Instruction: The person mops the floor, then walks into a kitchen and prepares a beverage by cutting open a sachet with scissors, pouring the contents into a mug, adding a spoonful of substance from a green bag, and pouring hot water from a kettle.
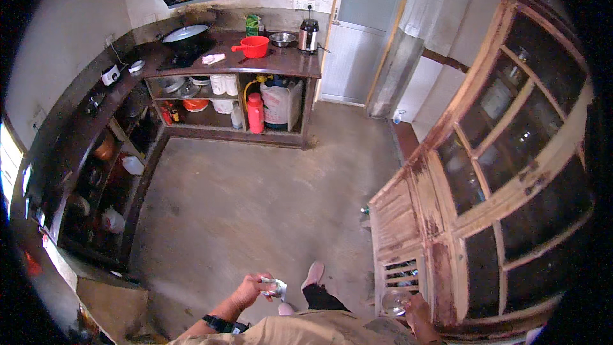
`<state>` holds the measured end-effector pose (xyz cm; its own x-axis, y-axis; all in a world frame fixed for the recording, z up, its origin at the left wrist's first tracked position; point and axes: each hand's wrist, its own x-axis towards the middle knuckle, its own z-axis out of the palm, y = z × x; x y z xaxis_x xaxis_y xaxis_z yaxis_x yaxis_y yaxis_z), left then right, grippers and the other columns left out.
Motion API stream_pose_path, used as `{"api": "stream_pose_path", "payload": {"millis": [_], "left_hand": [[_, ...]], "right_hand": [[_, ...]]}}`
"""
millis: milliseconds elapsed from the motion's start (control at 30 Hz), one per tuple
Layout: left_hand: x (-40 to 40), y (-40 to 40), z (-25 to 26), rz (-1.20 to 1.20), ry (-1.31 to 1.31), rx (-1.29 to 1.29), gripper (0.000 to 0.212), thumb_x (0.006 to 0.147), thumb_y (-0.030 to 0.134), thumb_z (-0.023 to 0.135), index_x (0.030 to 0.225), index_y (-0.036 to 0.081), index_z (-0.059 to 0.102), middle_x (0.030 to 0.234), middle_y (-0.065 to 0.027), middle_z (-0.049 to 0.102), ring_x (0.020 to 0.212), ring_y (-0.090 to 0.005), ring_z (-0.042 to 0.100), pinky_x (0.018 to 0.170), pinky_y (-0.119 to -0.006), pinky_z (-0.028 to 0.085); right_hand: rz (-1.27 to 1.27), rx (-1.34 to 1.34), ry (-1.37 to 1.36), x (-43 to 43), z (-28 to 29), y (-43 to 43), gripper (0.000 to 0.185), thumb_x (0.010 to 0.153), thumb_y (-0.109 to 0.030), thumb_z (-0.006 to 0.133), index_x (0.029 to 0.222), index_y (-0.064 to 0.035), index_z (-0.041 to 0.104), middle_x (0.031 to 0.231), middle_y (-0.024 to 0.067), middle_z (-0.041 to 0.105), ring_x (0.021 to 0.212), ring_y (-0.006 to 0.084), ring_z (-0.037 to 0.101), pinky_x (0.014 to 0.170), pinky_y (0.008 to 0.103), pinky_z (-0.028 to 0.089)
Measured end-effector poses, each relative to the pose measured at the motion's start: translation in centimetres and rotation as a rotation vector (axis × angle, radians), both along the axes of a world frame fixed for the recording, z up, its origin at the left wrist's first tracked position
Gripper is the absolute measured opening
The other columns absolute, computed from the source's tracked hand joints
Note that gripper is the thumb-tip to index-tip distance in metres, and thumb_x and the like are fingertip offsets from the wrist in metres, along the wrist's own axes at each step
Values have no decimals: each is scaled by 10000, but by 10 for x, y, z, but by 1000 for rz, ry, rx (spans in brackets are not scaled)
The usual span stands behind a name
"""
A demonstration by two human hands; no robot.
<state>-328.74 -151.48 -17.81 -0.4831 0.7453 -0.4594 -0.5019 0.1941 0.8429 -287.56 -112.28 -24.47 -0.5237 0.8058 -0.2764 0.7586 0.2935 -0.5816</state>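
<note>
My left hand [248,291] grips a small, light-coloured packet [278,289] with a greenish print, held out over the floor in front of me. A dark watch-like band is on that wrist. At the lower right, my right hand [418,314] has hold of a clear, round cup [394,302], probably glass, by its right side. The cup is close to the slatted vent [402,273] of a wooden cabinet. Whatever may be in the cup is too blurred to tell.
The wooden cabinet [443,249] with dark panes rises on the right. A dark counter [282,63] with open shelves runs along the back and left. On it are a red dipper [255,47], a metal bowl [282,40] and a lidded wok [186,33]. A door [357,33] stands beyond.
</note>
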Motion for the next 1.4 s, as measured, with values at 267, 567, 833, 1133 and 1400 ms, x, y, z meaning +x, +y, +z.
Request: {"api": "stream_pose_path", "payload": {"millis": [267, 567, 833, 1133, 1400], "left_hand": [[-84, 28, 24, 103, -89, -205, 293, 871, 254, 616, 966, -20, 656, 859, -88, 650, 772, -160, 603, 632, -298, 499], [-198, 97, 60, 96, 3, -275, 161, 754, 72, 727, 901, 30, 678, 821, -20, 661, 732, -93, 587, 663, -244, 463], [-327, 120, 22, 503, -349, -151, 252, 817, 95, 666, 1040, -9, 616, 926, -80, 672, 793, -152, 632, 704, -267, 504], [-546, 167, 24, 255, -108, -64, 228, 807, 38, 650, 1016, -38, 597, 905, -107, 668, 775, -183, 643, 650, -310, 542], [-697, 197, 41, 326, 78, -19, 157, 749, -35, 680, 893, 8, 633, 858, -79, 674, 718, -146, 633, 551, -258, 522]], "right_hand": [[101, 32, -87, -208, 6, 53, 60, 764, -117, 570, 777, -60, 585, 757, 157, 600, 684, 350, 603, 596, 461, 472], [398, 558, -45, -487, -12, 199, 93, 806, -144, 556, 846, -62, 578, 824, 195, 586, 725, 400, 574, 628, 504, 455], [-4, -661, 513, -752, 74, 165, 103, 874, -21, 468, 937, -77, 527, 686, 5, 512, 529, 97, 502, 381, 241, 396], [-140, -798, 586, -926, 98, 154, 119, 842, -39, 510, 956, -69, 527, 622, 46, 488, 459, 148, 475, 334, 277, 368], [-307, -1150, 780, -1111, 91, 210, 133, 832, -171, 572, 925, -84, 536, 619, 70, 523, 477, 243, 517, 360, 285, 379]]}}
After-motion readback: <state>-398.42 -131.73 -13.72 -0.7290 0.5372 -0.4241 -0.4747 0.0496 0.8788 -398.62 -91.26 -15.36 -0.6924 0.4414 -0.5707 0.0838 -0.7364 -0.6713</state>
